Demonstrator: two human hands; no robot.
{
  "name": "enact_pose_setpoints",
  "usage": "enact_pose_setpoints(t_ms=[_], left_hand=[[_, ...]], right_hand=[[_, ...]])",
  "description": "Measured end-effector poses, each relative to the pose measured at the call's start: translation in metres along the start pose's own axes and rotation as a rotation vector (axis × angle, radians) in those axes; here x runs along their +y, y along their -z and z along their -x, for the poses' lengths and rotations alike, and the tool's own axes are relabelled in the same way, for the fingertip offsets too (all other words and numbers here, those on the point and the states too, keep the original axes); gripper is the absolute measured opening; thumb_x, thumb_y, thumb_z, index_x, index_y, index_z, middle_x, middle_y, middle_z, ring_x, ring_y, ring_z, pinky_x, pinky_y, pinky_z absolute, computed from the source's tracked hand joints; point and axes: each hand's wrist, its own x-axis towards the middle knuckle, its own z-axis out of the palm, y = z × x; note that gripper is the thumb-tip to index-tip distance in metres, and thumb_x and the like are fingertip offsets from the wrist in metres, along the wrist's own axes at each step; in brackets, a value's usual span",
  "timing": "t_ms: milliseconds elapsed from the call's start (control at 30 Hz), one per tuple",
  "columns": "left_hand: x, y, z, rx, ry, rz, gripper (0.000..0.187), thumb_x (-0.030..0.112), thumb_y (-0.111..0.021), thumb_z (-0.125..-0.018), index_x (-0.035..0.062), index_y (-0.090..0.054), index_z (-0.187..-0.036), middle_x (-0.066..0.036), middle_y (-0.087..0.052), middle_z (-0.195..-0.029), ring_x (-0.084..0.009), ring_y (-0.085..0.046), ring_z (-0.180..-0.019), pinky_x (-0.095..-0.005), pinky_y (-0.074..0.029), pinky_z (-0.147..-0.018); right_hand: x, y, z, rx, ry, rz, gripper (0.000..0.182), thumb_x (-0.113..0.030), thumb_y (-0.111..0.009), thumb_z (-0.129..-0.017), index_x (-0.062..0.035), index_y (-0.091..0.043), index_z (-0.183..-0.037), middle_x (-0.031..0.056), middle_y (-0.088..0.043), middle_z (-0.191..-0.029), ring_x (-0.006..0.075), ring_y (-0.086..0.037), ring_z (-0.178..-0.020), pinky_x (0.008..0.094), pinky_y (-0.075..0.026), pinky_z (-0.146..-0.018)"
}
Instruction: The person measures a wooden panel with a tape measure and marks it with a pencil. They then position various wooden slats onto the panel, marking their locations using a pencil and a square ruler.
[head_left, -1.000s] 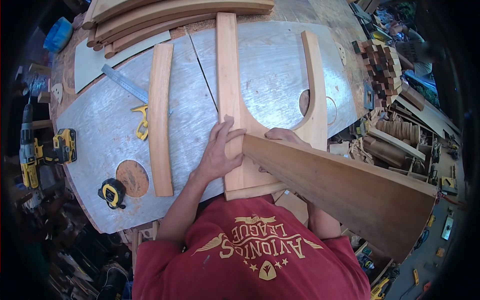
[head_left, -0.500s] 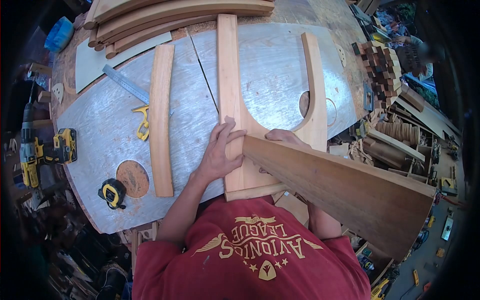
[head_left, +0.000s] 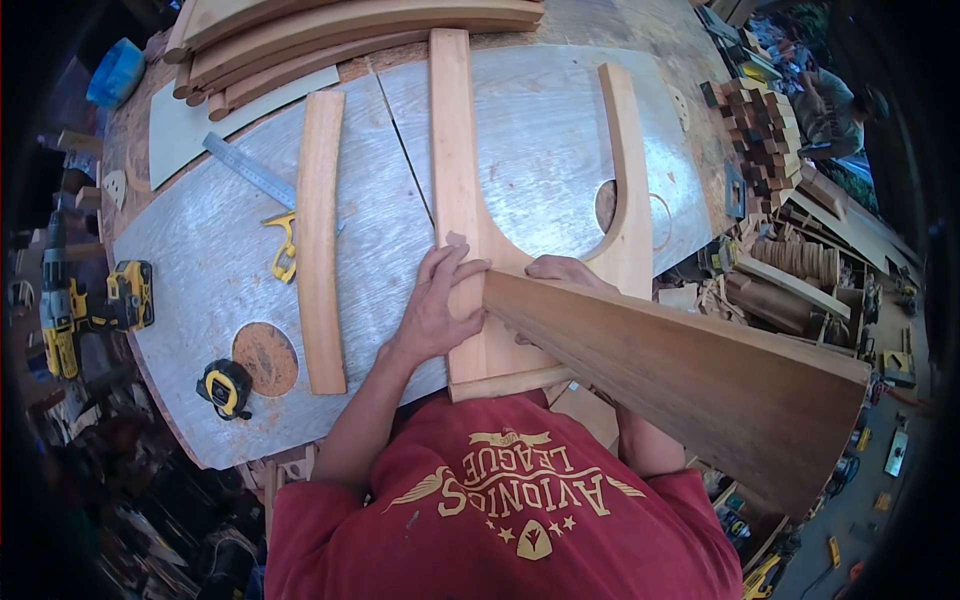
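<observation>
A wide wooden board (head_left: 690,385) stands on edge over a pale U-shaped wooden frame (head_left: 457,130), rising toward the camera at the right. My left hand (head_left: 432,300) rests on the frame's left arm, its index finger and thumb closed about the board's narrow end. Behind the board, my right hand (head_left: 568,270) grips its side; most of those fingers are hidden. A dark knot or mark shows on the frame beside my left fingertips. Left of the hands lies a curved wooden slat (head_left: 320,240).
A combination square (head_left: 255,170) and a tape measure (head_left: 224,389) lie on the grey sheet (head_left: 390,290). Curved slats (head_left: 350,40) are stacked at the back. A drill (head_left: 60,300) is at far left. Wood blocks (head_left: 765,140) are piled right, near another person (head_left: 830,110).
Both hands and the board hold nearly the same place. The view has shifted very slightly. At the far right, the other person's posture has changed.
</observation>
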Motion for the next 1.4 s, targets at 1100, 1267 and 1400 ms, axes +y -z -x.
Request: enact_pose_setpoints(t_ms=[1100, 1267, 1400], left_hand=[[0.022, -0.006, -0.019, -0.097, 0.344, 0.179, 0.049, 0.044, -0.073, -0.081, 0.0159, -0.069, -0.12, -0.004, -0.066, -0.124, -0.0312, -0.046, -0.134, -0.0678, -0.015, -0.115], [0.028, 0.001, -0.022, -0.193, -0.029, -0.725, 0.059, 0.046, -0.079, -0.075, 0.0204, -0.066, -0.127, -0.001, -0.061, -0.132, -0.0232, -0.045, -0.136, -0.0588, -0.012, -0.12], [0.032, 0.002, -0.022, -0.201, -0.028, -0.729, 0.064, 0.047, -0.08, -0.075, 0.0218, -0.064, -0.131, 0.0, -0.058, -0.135, -0.0197, -0.044, -0.137, -0.0541, -0.01, -0.122]], right_hand=[[0.089, 0.05, 0.023, 0.415, 0.666, 0.31, 0.045, -0.039, -0.05, -0.106, 0.0027, -0.067, -0.102, 0.0055, -0.063, -0.078, 0.0159, -0.059, -0.065, 0.031, -0.047, -0.06], [0.081, 0.042, 0.027, 0.332, 0.74, 0.576, 0.022, -0.019, -0.061, -0.099, 0.0019, -0.066, -0.101, 0.0156, -0.065, -0.082, 0.0305, -0.065, -0.069, 0.0386, -0.051, -0.063], [0.089, 0.038, 0.02, 0.325, 0.807, 0.646, 0.018, -0.017, -0.061, -0.097, 0.0001, -0.065, -0.1, 0.0144, -0.063, -0.082, 0.0315, -0.064, -0.072, 0.0414, -0.051, -0.064]])
